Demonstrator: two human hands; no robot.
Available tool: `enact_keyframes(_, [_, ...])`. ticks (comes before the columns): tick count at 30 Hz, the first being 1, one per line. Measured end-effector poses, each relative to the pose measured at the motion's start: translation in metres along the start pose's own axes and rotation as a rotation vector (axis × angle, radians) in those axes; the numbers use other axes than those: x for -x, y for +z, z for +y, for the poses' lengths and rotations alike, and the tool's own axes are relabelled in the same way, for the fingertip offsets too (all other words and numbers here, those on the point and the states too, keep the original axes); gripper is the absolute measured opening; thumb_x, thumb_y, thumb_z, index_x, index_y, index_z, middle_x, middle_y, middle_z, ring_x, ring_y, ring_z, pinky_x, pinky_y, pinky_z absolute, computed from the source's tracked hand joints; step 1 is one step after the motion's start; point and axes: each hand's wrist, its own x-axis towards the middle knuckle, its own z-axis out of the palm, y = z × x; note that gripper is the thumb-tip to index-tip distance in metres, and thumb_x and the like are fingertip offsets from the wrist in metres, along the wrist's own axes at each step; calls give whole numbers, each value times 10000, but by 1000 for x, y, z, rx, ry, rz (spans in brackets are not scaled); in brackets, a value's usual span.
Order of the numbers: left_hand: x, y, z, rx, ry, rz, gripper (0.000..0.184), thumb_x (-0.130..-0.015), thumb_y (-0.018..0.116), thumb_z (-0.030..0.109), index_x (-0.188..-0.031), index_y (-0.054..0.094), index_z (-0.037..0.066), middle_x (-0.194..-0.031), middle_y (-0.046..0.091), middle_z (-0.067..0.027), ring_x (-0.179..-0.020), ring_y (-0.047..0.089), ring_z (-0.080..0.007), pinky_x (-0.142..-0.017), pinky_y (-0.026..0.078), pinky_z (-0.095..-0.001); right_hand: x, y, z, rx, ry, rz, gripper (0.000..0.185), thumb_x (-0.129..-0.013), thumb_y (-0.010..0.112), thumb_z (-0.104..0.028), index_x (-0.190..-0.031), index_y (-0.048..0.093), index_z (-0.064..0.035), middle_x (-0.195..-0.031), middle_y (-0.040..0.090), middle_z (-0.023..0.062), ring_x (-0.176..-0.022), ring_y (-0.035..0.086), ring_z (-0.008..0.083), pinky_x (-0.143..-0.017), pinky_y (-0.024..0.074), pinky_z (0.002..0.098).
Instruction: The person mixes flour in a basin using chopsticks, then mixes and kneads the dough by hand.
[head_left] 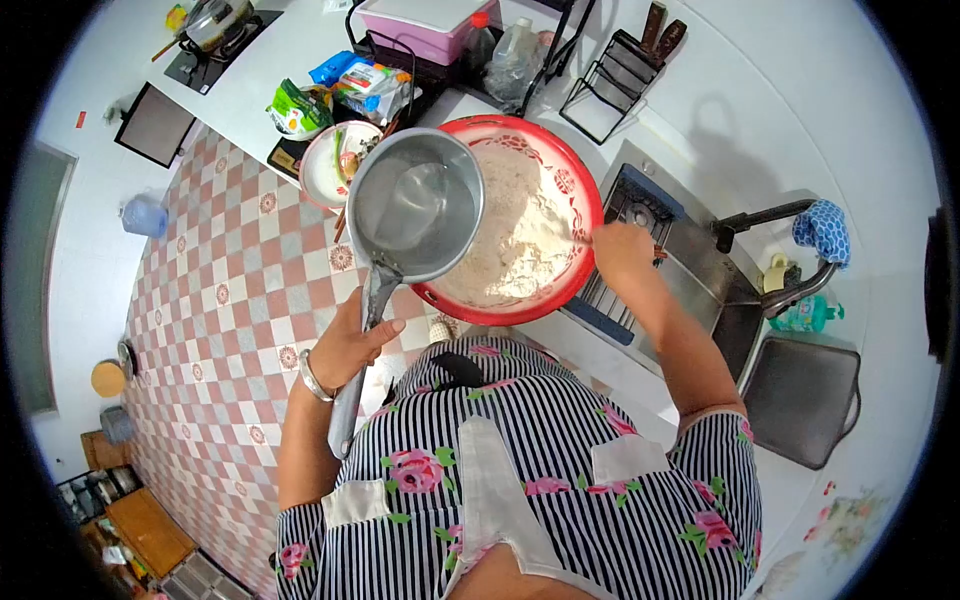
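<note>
Gripping a metal dipper (415, 205) by its handle (346, 410), the left hand (352, 345) holds it over the left side of a red-rimmed bowl (590, 190) of flour (520, 235), near the sink (690, 275). The right hand (625, 255), at the bowl's right rim, has its grip closed on a thin utensil (660, 256), perhaps chopsticks, mostly hidden.
</note>
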Motion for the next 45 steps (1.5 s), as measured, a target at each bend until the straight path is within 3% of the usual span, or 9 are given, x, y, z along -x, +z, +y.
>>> enact_keyframes(2, [-1,-1,-2,-13,5,-4,702,-835,701,385,-1299,383,-36,-704,494,-14,-509,465,-83,-451,410,-229,10,3,-3,0,-67,-111,200,-828,533,-127,-864,718,-60,-893,709,143,-822,700,279,-671,557,394])
enact_keyframes(8, [0,-1,0,-13,14,-1,716,-836,702,377,-1319,373,-38,-700,495,-12,-507,463,-80,-445,407,-227,-31,41,-57,-89,-259,53,199,-832,538,-146,-833,716,-57,-842,706,138,-788,697,281,-680,545,390])
enact_keyframes(15, [0,1,4,-2,20,0,665,-838,699,363,-1300,405,-14,-688,464,19,-508,445,-70,-452,384,-221,-64,28,-62,-256,18,347,196,-828,527,-136,-832,712,-72,-782,691,152,-772,693,287,-667,540,396])
enact_keyframes(24, [-7,-6,-2,178,1,-58,719,-858,686,348,-1379,327,5,-664,419,28,-505,400,-63,-447,355,-216,3,30,-26,-148,-268,101,197,-850,533,-213,-872,710,-128,-807,685,134,-805,682,294,-681,536,426])
enact_keyframes(27, [-9,-5,-7,279,18,-33,492,-864,680,362,-1098,444,0,-652,444,19,-494,393,-55,-450,360,-209,14,19,-17,-209,-357,60,213,-856,548,-271,-866,706,-130,-814,685,118,-803,673,299,-677,527,437])
enact_keyframes(30, [-13,-10,-8,333,10,-30,473,-870,672,350,-1087,440,0,-648,434,25,-494,384,-46,-452,354,-200,-12,48,-48,-230,-386,60,248,-860,572,-339,-853,700,-126,-832,687,96,-823,664,301,-701,516,449])
enact_keyframes(33, [-13,-13,-9,368,-13,-47,615,-874,674,318,-1300,390,-25,-664,404,35,-512,365,-56,-458,328,-215,-40,46,-65,-331,-114,108,247,-872,570,-343,-868,699,-133,-842,688,93,-840,663,292,-717,511,442])
enact_keyframes(38, [-8,-11,-2,320,-10,-19,599,-872,677,304,-1284,395,-27,-663,412,36,-506,367,-54,-452,328,-215,-57,12,-56,-372,-28,340,227,-891,548,-276,-878,692,-101,-789,680,124,-748,668,309,-685,516,427])
enact_keyframes(45, [-8,-11,-4,254,28,-10,561,-879,661,361,-1192,415,-35,-651,427,37,-485,372,-45,-439,353,-205,-49,51,-75,-247,-318,239,182,-844,570,-234,-836,686,-94,-746,665,150,-739,669,315,-643,524,442])
